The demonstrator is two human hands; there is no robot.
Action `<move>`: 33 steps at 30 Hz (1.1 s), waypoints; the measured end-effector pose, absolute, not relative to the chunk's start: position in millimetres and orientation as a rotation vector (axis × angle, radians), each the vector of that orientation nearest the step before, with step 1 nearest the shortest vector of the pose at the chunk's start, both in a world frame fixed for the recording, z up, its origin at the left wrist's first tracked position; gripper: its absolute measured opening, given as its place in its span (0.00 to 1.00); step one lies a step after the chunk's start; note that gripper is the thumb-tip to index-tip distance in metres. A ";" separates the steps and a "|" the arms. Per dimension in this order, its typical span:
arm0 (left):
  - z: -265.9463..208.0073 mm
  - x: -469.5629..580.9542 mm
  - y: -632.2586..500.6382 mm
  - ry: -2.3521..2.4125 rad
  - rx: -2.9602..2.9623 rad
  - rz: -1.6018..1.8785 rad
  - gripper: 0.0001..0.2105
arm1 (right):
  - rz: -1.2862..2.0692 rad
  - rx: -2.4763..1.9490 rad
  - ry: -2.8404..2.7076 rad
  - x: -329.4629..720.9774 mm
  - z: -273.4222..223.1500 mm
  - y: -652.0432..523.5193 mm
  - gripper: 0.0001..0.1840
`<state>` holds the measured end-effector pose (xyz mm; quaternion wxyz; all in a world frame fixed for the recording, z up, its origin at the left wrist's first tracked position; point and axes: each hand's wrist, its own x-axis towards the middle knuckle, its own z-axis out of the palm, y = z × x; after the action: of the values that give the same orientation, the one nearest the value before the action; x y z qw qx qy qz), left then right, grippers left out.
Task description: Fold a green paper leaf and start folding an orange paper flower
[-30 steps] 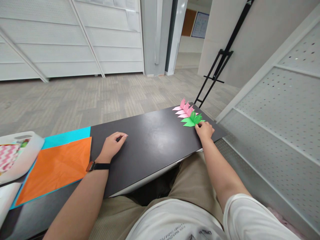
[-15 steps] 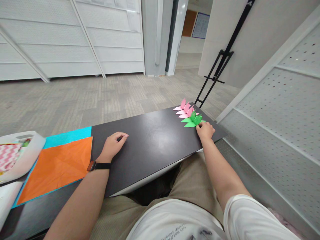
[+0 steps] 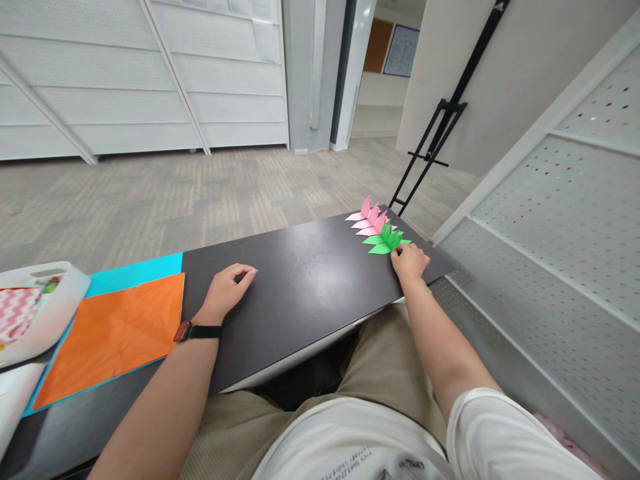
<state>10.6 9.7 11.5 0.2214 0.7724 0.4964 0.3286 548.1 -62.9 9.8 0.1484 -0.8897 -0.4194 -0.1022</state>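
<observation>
Pink folded-paper pieces (image 3: pixel 371 218) stand in a row with green folded-paper pieces (image 3: pixel 385 241) at the table's far right end. They have pointed, petal-like tips. At the near edge of the green pieces my right hand (image 3: pixel 410 261) is closed, thumb and fingers pinching the green folded paper. My left hand (image 3: pixel 231 287) rests on the dark table (image 3: pixel 305 287), left of its middle, fingers curled in with nothing visible in them. A black watch (image 3: pixel 197 331) is on that wrist, close to an orange paper sheet (image 3: pixel 120 327).
Under the orange sheet lies a blue sheet (image 3: pixel 137 271). A white plastic basket (image 3: pixel 70 293) with patterned paper stands at the far left. White perforated panels (image 3: pixel 565 220) rise close on the right. Beyond the table's far corner is a black stand (image 3: pixel 435 143).
Hardly anything differs. My right hand has shifted very slightly left at the green paper, and my left hand stays put.
</observation>
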 end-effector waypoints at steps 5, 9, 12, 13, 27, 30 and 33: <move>11.1 11.0 9.9 1.372 2.141 0.899 0.18 | -0.283 -2.562 -1.190 550.3 8.1 -62.0 0.17; 10.5 10.5 10.1 1.366 2.148 0.894 0.18 | -0.279 -2.573 -1.176 551.2 7.6 -60.9 0.17; 10.2 9.9 10.1 1.360 2.153 0.892 0.17 | -0.277 -2.575 -1.170 550.9 8.1 -60.6 0.16; 9.9 9.7 10.1 1.357 2.157 0.892 0.18 | -0.279 -2.574 -1.170 550.8 8.4 -60.5 0.16; 9.0 9.5 9.9 1.337 2.161 0.908 0.17 | -0.253 -2.554 -1.145 554.9 4.4 -60.6 0.17; 9.9 10.3 8.9 1.335 2.152 0.915 0.17 | -0.249 -2.444 -1.058 560.3 4.0 -64.8 0.19; 11.3 11.2 7.6 1.327 2.143 0.933 0.17 | -0.278 -2.223 -0.896 567.1 12.4 -68.8 0.19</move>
<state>11.2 7.6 11.3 0.2251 0.7768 0.4810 0.3384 567.1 -68.8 12.4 0.3564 -0.8609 -0.3468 -0.1076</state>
